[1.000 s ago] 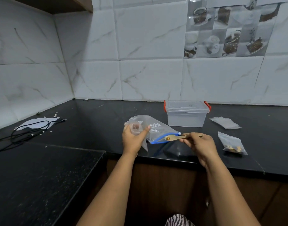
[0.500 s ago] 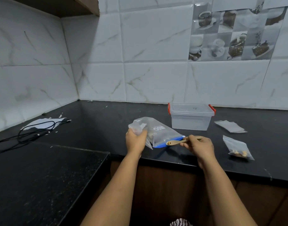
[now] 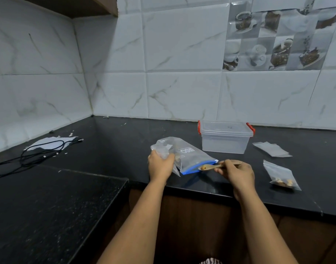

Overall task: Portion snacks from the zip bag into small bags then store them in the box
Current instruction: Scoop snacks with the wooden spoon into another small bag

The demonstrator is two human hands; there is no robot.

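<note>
A clear zip bag (image 3: pixel 192 156) with a blue seal lies on the black counter (image 3: pixel 125 141). My left hand (image 3: pixel 159 164) grips a small clear bag (image 3: pixel 164 151) at the zip bag's left end. My right hand (image 3: pixel 236 173) holds a wooden spoon (image 3: pixel 211 166) by its handle, with a snack piece in its bowl at the zip bag's blue mouth. A clear lidded box (image 3: pixel 225 139) with red clips stands behind. One small bag with snacks (image 3: pixel 281 176) lies to the right, flat on the counter.
Empty small bags (image 3: pixel 271 149) lie right of the box. A black cable (image 3: pixel 41 153) and white paper (image 3: pixel 49 142) sit at the far left. A lower dark counter (image 3: pixel 49 210) juts out at the front left. Tiled walls close the back and left.
My left hand has lowered the small bag and closed round it beside the zip bag. The spoon stays at the zip bag's mouth. The view has shifted slightly.
</note>
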